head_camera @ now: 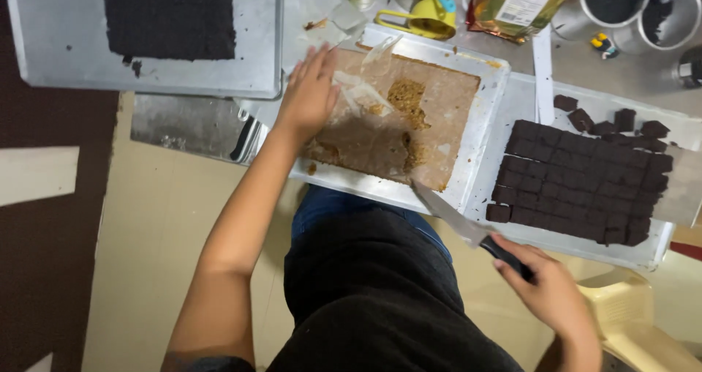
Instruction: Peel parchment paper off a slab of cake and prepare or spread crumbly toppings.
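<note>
A: Brown slab [380, 134] lies flat in a white tray [479, 149] straight ahead of the person, on the counter edge. Crumbly golden patch [406, 100] shows near its middle; clear wrap [358, 87] is peeled back over the upper left part.

B: Position relative to the hands?

A: Left hand [308, 94] rests on the slab's upper left corner, fingers spread and flat, pressing on slab and wrap; it grips nothing. Right hand [548, 288] sits below and to the right of the tray, closed around the black handle of a knife [468, 226].

B: Knife axis?

A: Blade runs diagonally, up and to the left from the handle; its tip meets the slab's lower right edge. Slab's long side runs left to right, slightly tilted. The left hand is on the slab; the right reaches it only through the blade.

B: Surroundings?

A: Just right of the tray, a second tray [526, 94] holds dark cut squares [581, 182] in rows, with a few loose pieces above. Upper left, a metal tray [58, 43] carries an uncut dark sheet [170, 15]. Yellow cup [424, 21], foil pouch [515, 2] and round tins [632, 10] stand beyond.
</note>
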